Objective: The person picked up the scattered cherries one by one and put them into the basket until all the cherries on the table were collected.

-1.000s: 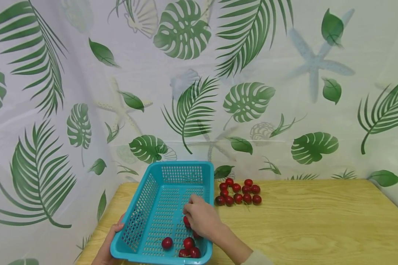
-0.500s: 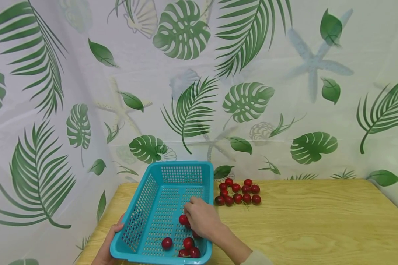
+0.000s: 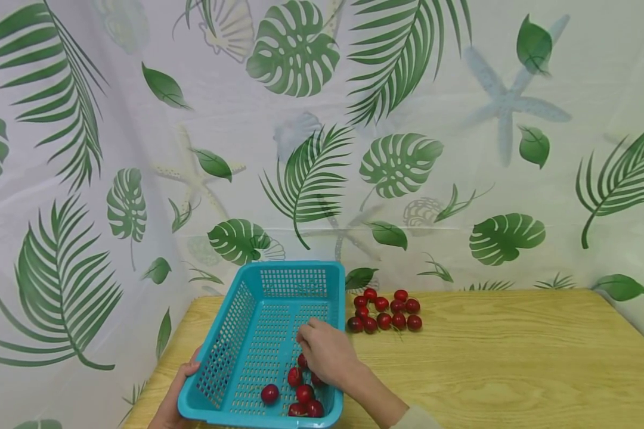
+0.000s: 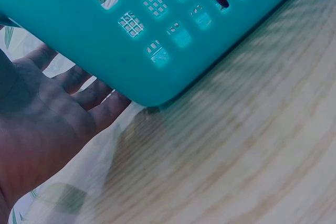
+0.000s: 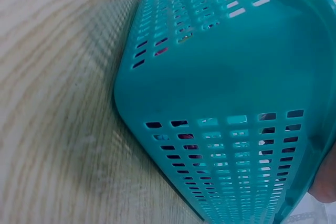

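Note:
A turquoise perforated plastic basket [image 3: 257, 420] stands on the table, with several dark red cherries [image 3: 270, 394] near its front end. My left hand [image 3: 178, 390] holds its left side, thumb at the rim; in the left wrist view the fingers of that left hand [image 4: 52, 103] reach along the outer wall [image 4: 105, 51]. Over the right rim, my right hand [image 3: 327, 351] reaches into the basket, fingers bent downward. Beneath it lies one cherry [image 3: 302, 361], and another cherry [image 3: 294, 376] is just in front. The right fingertips are hidden, so I cannot tell whether they hold anything.
To the right of the basket, several more cherries [image 3: 383, 320] with stems are grouped on the wood-grain table [image 3: 494, 363]. A white cloth [image 3: 429, 179] printed with leaves and starfish hangs behind the table and on its left.
A cherry by my right fingers has come away and rolled toward the basket's front, nearer the other cherries. My right hand has barely moved, and the left still holds the basket.

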`<state>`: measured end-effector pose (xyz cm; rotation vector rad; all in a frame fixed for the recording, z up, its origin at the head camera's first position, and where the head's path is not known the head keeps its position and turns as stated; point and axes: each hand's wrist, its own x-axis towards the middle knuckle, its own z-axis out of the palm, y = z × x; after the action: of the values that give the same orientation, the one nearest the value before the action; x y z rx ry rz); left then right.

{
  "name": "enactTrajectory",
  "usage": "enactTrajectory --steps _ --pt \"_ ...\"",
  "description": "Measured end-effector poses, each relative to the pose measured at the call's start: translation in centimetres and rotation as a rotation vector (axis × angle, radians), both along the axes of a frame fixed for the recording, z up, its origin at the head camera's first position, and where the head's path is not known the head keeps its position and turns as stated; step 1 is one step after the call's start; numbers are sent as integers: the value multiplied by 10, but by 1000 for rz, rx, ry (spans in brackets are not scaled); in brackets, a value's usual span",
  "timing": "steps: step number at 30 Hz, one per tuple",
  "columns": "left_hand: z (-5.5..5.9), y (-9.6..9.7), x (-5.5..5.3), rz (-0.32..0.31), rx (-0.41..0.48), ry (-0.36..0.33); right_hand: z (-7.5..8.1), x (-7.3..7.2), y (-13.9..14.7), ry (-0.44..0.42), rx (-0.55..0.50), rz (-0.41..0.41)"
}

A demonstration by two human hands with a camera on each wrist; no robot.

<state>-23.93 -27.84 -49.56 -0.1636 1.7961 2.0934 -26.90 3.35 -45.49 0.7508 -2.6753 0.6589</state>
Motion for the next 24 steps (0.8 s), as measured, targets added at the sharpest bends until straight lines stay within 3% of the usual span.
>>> enactTrajectory --steps 15,24 --pt "-2 3 2 -4 -2 78 -2 0 2 11 -66 5" --pt "0 3 3 -1 9 64 0 2 2 5 -87 5"
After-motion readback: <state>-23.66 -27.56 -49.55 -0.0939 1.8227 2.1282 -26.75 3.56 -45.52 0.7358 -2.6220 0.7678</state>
